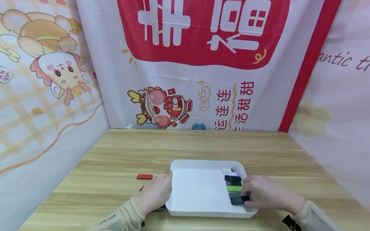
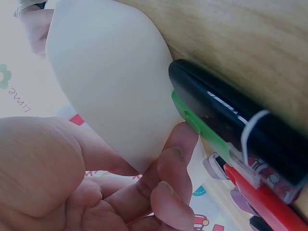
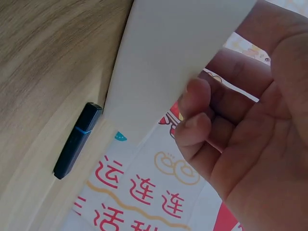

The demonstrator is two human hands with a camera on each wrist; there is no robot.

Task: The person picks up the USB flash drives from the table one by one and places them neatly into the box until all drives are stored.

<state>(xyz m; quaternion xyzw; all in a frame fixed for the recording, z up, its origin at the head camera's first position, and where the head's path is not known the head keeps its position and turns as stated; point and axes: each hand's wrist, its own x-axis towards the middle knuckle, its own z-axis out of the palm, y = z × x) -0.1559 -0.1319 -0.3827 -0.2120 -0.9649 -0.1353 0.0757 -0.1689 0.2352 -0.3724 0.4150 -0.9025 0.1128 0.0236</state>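
A white rectangular tray (image 1: 202, 192) lies on the table, with several USB sticks lined up along its right side. My left hand (image 1: 157, 192) grips the tray's left rim, fingers on the outside in the left wrist view. At the right side, my right hand (image 1: 260, 194) reaches over the rim and pinches a black USB stick (image 1: 238, 201) at the near end of the row. Above it lie a grey stick (image 1: 233, 194), a green stick (image 1: 234, 188), a black stick (image 1: 232, 178) and white ones (image 1: 230, 174). The right fingertips are partly hidden behind the tray wall in the right wrist view.
A red stick (image 1: 144, 176) lies on the table left of the tray. By the left hand are a black stick (image 2: 226, 106) and a green one (image 2: 202, 125). Another dark stick (image 3: 79, 139) lies outside the tray near the right hand. Printed cloths surround the table.
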